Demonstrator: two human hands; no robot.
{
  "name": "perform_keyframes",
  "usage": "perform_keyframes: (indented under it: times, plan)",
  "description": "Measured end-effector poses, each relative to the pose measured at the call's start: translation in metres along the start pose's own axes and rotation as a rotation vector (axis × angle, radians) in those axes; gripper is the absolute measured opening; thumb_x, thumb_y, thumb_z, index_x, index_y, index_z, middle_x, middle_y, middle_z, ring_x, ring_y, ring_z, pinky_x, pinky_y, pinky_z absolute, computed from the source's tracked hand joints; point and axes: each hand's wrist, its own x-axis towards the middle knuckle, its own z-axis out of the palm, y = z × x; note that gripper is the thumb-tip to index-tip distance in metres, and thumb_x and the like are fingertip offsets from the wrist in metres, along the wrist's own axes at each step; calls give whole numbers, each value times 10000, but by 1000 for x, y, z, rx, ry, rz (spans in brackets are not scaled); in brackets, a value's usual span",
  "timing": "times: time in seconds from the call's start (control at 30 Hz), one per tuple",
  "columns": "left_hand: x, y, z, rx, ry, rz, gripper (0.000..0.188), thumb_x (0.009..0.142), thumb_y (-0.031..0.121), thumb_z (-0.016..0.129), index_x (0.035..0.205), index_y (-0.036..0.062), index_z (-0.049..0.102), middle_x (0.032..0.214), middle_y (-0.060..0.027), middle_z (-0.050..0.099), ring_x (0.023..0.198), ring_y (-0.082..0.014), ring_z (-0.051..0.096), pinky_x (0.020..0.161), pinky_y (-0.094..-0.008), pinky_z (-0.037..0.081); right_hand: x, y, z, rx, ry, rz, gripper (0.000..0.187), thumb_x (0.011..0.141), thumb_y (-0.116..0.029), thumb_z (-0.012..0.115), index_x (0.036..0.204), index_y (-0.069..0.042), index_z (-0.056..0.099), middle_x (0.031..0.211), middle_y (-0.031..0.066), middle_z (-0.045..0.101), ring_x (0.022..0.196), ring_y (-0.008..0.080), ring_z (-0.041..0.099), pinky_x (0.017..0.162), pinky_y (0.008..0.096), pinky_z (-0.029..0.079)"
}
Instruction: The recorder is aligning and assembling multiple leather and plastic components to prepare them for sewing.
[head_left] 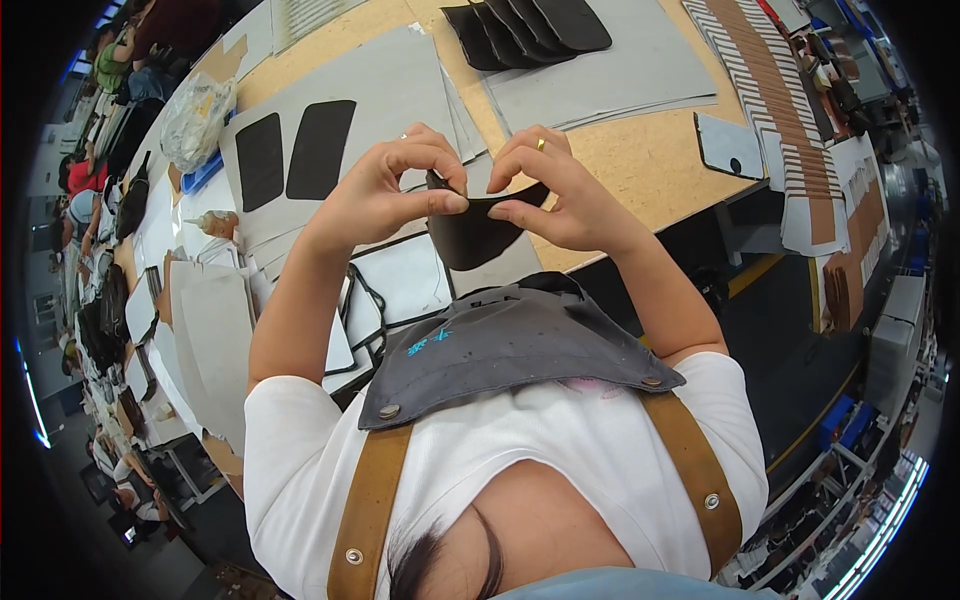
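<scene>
Between my two hands a black panel (472, 238), leather-like with rounded corners, is held up and bent into a curve. My left hand (385, 190) pinches its upper edge between thumb and fingers on the left. On the right, my right hand (565, 195) grips the same edge, thumb on the near side and fingers behind. Two similar flat black panels, one on the left (260, 162) and another beside it (320, 150), lie on grey board. Beyond my hands rests an overlapping row of several black panels (530, 35).
The wooden table (640, 165) carries grey sheets (610, 80). White panels with black edges (400, 280) lie close to my body. A glue bottle (213, 223) and a plastic bag (195, 120) stand at left. Long rows of brown and white pieces (780, 90) line the right. Other people work far left.
</scene>
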Motion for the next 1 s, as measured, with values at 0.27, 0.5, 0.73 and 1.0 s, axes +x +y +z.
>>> perform_keyframes:
  times: [0.27,0.5,0.73,1.0]
  plan:
    - [3,-4,4,141,23,69,126,721,157,723,780,82,640,755,13,580,832,-170,464,854,-311,329,-5,6,0,150,-29,91,75,765,-95,668,806,-104,606,850,2,565,961,185,469,916,342,294]
    - [3,-7,6,120,19,29,132,719,156,726,790,77,647,723,-2,575,835,-183,465,824,-312,346,-3,-6,12,-173,44,22,56,794,-107,632,835,-102,593,861,4,578,928,187,496,940,371,248]
    - [5,-22,9,-135,-40,-50,133,744,166,717,815,70,659,735,14,536,837,-148,453,794,-282,349,-7,5,21,164,48,20,59,799,-47,593,830,-87,564,866,5,555,942,192,485,913,328,290]
    - [1,-22,3,-143,-100,-158,128,754,158,704,839,74,660,749,11,550,840,-148,450,805,-283,342,-15,6,22,110,16,121,109,790,-41,589,874,-75,529,882,32,526,957,199,432,898,327,323]
